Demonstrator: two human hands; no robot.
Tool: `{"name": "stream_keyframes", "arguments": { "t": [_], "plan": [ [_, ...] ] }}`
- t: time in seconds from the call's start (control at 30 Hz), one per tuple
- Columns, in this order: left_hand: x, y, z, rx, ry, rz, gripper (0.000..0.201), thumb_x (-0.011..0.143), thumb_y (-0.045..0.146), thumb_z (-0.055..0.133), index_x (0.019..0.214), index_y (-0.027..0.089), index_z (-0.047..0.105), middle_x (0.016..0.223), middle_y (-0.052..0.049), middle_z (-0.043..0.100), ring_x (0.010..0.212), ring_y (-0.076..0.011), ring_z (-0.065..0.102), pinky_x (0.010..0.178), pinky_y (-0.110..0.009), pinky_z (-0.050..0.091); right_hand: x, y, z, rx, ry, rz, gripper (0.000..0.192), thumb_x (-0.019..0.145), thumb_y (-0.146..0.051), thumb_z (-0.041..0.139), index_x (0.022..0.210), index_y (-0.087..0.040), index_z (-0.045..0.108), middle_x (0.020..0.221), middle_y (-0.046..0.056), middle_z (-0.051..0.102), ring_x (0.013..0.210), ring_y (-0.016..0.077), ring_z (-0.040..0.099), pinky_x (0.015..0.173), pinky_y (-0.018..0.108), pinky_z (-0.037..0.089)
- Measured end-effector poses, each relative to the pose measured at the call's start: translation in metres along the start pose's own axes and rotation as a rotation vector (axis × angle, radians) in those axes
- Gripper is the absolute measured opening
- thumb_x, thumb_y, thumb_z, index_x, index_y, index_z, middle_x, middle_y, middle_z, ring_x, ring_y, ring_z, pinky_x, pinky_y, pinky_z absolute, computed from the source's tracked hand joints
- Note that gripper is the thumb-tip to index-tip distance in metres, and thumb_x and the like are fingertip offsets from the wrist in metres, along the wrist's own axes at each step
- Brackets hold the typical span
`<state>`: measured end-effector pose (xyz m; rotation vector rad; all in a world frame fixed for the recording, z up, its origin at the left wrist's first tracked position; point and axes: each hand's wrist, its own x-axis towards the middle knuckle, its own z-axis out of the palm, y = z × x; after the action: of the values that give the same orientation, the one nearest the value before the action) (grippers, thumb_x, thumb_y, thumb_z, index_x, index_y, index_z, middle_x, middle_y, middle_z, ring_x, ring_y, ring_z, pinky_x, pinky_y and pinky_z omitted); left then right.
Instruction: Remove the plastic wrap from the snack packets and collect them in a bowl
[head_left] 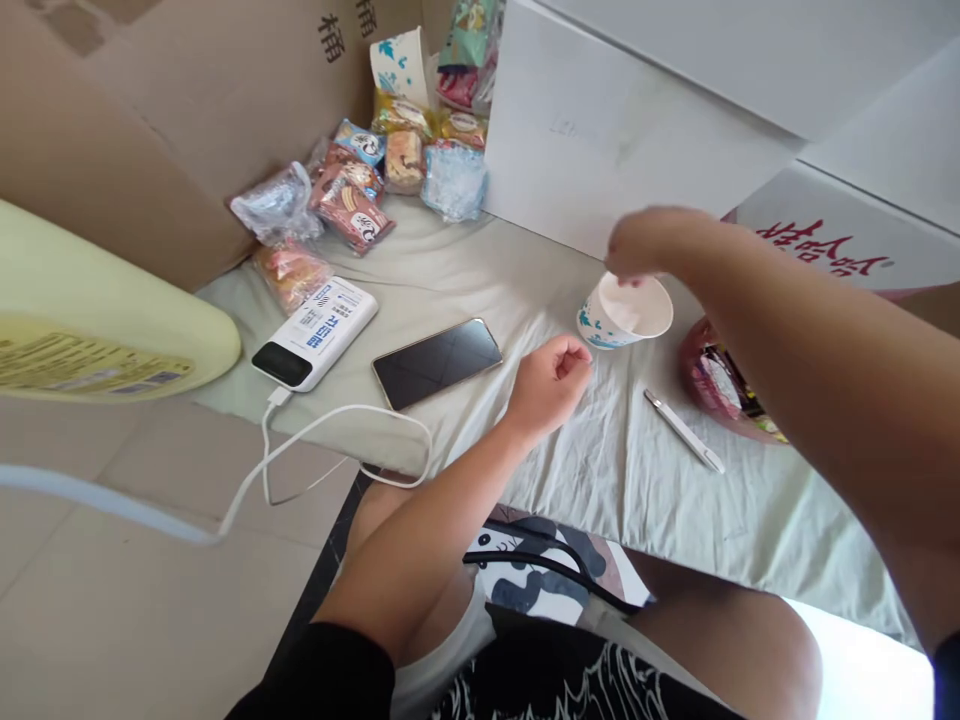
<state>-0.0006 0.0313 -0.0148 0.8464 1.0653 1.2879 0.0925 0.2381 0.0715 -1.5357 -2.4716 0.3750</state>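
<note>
A white paper cup (624, 312) with blue print stands on the pale green sheet (637, 470). My right hand (651, 243) hovers over the cup's rim, fingers bunched downward; whether it holds anything is hidden by blur. My left hand (550, 385) rests on the sheet just left of the cup, loosely curled with nothing in it. A white pen-like stick (684, 431) lies to the right of my left hand.
A black phone (436, 362) and a white power bank (315, 334) with a white cable (330, 440) lie to the left. Snack packets (360, 190) are piled at the back. White boxes (600, 130), cardboard (187, 90), a pink bag (724, 390) and a yellow object (97, 310) surround.
</note>
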Motion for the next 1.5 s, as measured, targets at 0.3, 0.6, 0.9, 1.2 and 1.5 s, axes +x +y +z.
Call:
{"name": "stream_keyframes", "arguments": {
  "t": [0.3, 0.6, 0.9, 1.2, 1.5],
  "plan": [
    [-0.007, 0.003, -0.014, -0.064, 0.004, -0.087, 0.009, 0.079, 0.013, 0.062, 0.079, 0.022, 0.061, 0.062, 0.006, 0.051, 0.059, -0.0116, 0.046, 0.058, -0.028, 0.036, 0.074, -0.086, 0.095, 0.39, -0.085, 0.051, 0.042, 0.077, -0.001, 0.07, 0.113, -0.022, 0.076, 0.11, 0.004, 0.07, 0.105, 0.024, 0.069, 0.101, 0.045, 0.057],
    [-0.014, 0.018, -0.028, -0.103, 0.059, -0.146, 0.011, 0.077, 0.013, 0.059, 0.071, 0.021, 0.054, 0.064, 0.005, 0.053, 0.062, -0.0106, 0.046, 0.061, -0.027, 0.034, 0.109, -0.099, 0.147, 1.004, -0.039, 0.265, 0.008, 0.087, -0.017, 0.066, 0.092, -0.02, 0.072, 0.109, 0.002, 0.073, 0.118, 0.0191, 0.065, 0.117, 0.042, 0.048],
    [-0.007, 0.007, -0.023, -0.177, 0.087, -0.052, 0.008, 0.077, 0.025, 0.065, 0.079, 0.02, 0.059, 0.068, 0.003, 0.058, 0.067, -0.0123, 0.056, 0.067, -0.027, 0.044, -0.031, -0.075, 0.066, 1.24, 0.113, 0.039, 0.016, 0.089, -0.03, 0.064, 0.098, -0.022, 0.073, 0.125, 0.004, 0.072, 0.122, 0.0191, 0.069, 0.112, 0.038, 0.056],
    [-0.01, -0.033, 0.007, -0.015, -0.52, -0.048, 0.082, 0.064, 0.046, 0.095, 0.134, 0.025, 0.057, 0.134, -0.008, 0.066, 0.117, -0.0261, 0.067, 0.103, -0.037, 0.053, -0.329, 0.004, 0.099, 0.953, 0.147, 0.219, 0.044, 0.1, -0.05, 0.059, 0.137, -0.028, 0.068, 0.131, 0.011, 0.072, 0.118, 0.0247, 0.074, 0.102, 0.044, 0.064],
    [0.007, -0.044, 0.019, 0.229, -0.413, -0.163, 0.056, 0.075, 0.053, 0.085, 0.117, 0.02, 0.067, 0.104, -0.004, 0.072, 0.091, -0.0191, 0.067, 0.086, -0.032, 0.054, -0.317, 0.059, 0.026, 0.545, -0.26, -0.026, 0.06, 0.1, -0.031, 0.059, 0.16, -0.036, 0.05, 0.127, 0.005, 0.077, 0.098, 0.0222, 0.078, 0.093, 0.044, 0.065]
  ]
}}
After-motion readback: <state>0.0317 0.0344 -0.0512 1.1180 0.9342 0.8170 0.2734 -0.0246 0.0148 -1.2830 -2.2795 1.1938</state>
